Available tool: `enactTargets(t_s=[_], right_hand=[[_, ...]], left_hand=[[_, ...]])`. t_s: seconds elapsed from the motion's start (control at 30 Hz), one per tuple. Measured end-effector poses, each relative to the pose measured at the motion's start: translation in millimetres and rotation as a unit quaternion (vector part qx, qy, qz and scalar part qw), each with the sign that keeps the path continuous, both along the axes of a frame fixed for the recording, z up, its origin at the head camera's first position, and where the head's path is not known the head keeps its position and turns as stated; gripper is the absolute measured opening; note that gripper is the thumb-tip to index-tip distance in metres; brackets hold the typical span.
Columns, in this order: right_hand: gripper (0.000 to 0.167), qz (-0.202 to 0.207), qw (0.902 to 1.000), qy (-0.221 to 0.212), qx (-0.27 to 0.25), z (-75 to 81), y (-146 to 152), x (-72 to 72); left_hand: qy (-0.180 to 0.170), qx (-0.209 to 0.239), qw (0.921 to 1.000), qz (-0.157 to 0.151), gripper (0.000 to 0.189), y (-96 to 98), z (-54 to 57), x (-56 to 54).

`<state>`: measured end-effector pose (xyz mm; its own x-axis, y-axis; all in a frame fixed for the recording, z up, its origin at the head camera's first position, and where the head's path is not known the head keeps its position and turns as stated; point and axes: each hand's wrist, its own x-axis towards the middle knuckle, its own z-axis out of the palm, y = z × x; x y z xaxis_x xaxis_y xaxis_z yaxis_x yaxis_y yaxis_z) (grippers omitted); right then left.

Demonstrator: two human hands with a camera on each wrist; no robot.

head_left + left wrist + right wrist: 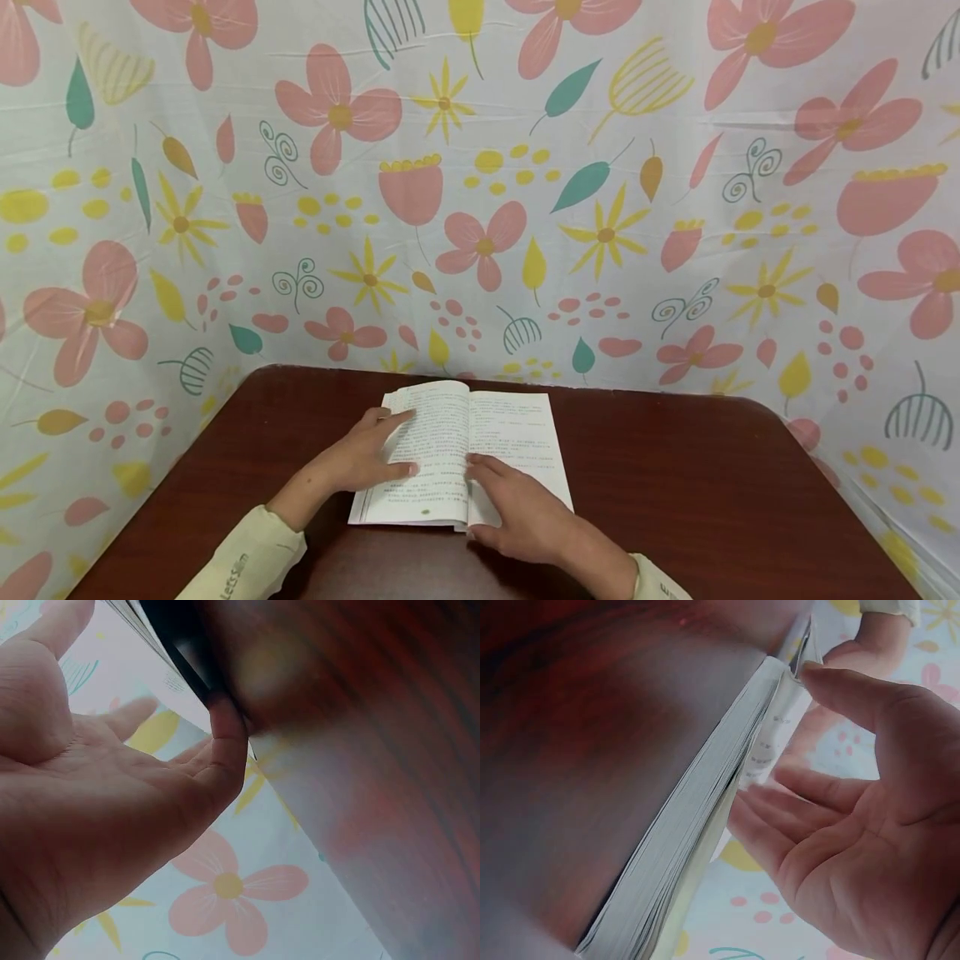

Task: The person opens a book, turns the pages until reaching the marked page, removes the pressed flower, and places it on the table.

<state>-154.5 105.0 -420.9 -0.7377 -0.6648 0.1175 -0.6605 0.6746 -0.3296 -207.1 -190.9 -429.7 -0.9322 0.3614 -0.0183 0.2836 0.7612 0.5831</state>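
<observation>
An open book (517,429) with printed text lies on the dark table. My left hand (358,457) rests on its left page, with thumb and fingers spread toward the middle. In the left wrist view, the little finger of my left hand (112,795) is at the book's edge. My right hand (528,512) lies over the lower part of the right page, fingertips by the centre fold and thumb at the lower edge. The right wrist view has my right hand (855,825) with relaxed fingers beside the thick stack of page edges (697,802). It covers part of the right page.
The reddish-brown table (675,483) extends on both sides of the book. A white cloth with a flower print (483,246) hangs behind the table and along its sides. Light sleeves (251,558) cover the forearms.
</observation>
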Motion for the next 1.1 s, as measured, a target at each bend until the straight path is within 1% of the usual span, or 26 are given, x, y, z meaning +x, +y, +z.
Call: enactTargets(t_s=[0.13, 0.27, 0.43, 0.57, 0.73, 0.9, 1.0, 1.1], right_hand=[[0.046, -0.002, 0.9996, 0.016, 0.024, -1.2, 3.2, 0.1], [0.045, 0.015, 0.998, 0.04, 0.047, -2.1, 7.0, -2.2], [0.046, 0.032, 0.9962, 0.057, 0.057, -1.8, 10.5, -5.9], [0.041, 0.045, 0.996, 0.059, 0.049, -0.3, 13.2, -8.2], [0.026, 0.058, 0.9966, 0.047, 0.035, 2.1, 16.4, -10.1], [0.011, 0.084, 0.995, 0.045, 0.031, 6.3, 19.8, -9.1], [0.012, 0.1, 0.9933, 0.053, 0.021, 7.6, 24.1, -7.4], [0.019, 0.107, 0.9928, 0.053, 0.004, 6.7, 31.0, -6.2]], left_hand=[[0.0, -0.012, 0.9999, -0.003, 0.08, -0.1, -0.8, 0.1], [0.011, -0.022, 0.9997, -0.01, 0.078, 0.0, -2.0, -1.2], [0.015, -0.03, 0.9992, -0.02, 0.076, 0.0, -3.1, -2.2], [0.015, -0.035, 0.999, -0.022, 0.075, -0.3, -3.3, -2.4], [0.015, -0.037, 0.9989, -0.023, 0.075, -0.7, -3.0, -2.9], [0.016, -0.037, 0.9989, -0.024, 0.074, -0.7, -1.8, -2.5], [0.015, -0.037, 0.9989, -0.025, 0.074, -0.4, -1.8, -2.3], [0.013, -0.038, 0.9989, -0.027, 0.074, -0.2, -2.0, -2.1]])
